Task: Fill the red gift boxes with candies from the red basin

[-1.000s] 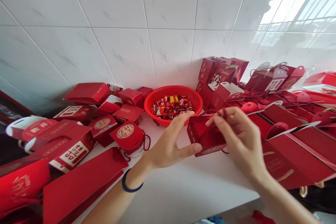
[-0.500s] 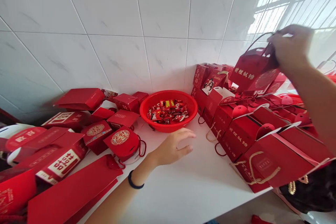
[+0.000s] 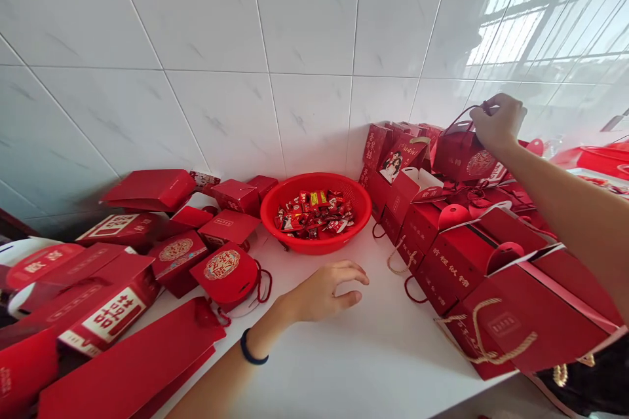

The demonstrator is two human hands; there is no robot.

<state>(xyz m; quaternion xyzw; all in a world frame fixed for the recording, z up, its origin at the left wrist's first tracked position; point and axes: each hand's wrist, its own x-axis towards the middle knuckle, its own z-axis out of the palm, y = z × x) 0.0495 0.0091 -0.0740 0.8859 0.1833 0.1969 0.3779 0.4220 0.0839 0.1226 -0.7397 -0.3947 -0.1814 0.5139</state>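
My right hand [image 3: 498, 121] grips the dark red cord handle of a small red gift box [image 3: 459, 156] at the back right. That box rests on or just above the stacked red boxes; I cannot tell which. Its front carries gold lettering and a round pattern. My left hand [image 3: 331, 289] is held open over the white table [image 3: 334, 366], thumb and fingers apart, holding nothing. Beyond it stands a red plastic basket [image 3: 319, 250] with wrapped candies [image 3: 314, 213] inside. Closest on its left is a red box with a round gold emblem [image 3: 226, 275].
Rows of red gift boxes [image 3: 447, 268] with rope handles fill the right side, reaching the table's edge. Flat and folded red boxes [image 3: 132, 360] lie across the left. A white tiled wall [image 3: 309, 118] rises behind. A black item with gold chain [image 3: 590, 366] shows at lower right.
My right hand has lowered the small gift box from mid-air down to the stack at the back right. My left hand stays nearly where it was, still open.
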